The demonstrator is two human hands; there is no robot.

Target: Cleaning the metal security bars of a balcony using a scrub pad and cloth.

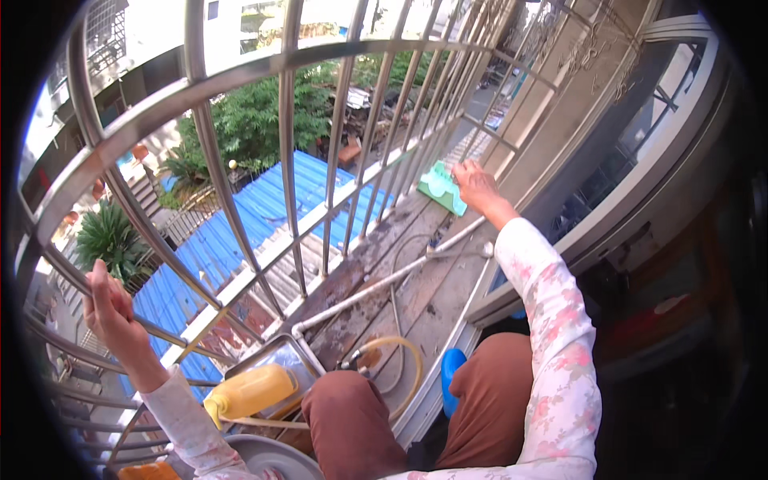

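Out at the left, my left hand (110, 310) is closed round a metal bar (150, 326) of the window cage. My right arm reaches far forward, and my right hand (475, 190) grips a mint-green plastic dustpan (440, 190) with a toothed edge. The dustpan is at the far end of the narrow ledge (420, 292), close to the upright bars. My fingers cover part of its near side, so the exact grip is partly hidden.
A white pipe (384, 282) and a thin hose cross the ledge. Near my knees are a metal tray (280, 358), a yellow plastic bottle (254, 392) and a coiled yellowish hose (418, 364). A window frame (596, 220) borders the right; a blue roof (276, 204) lies below outside.
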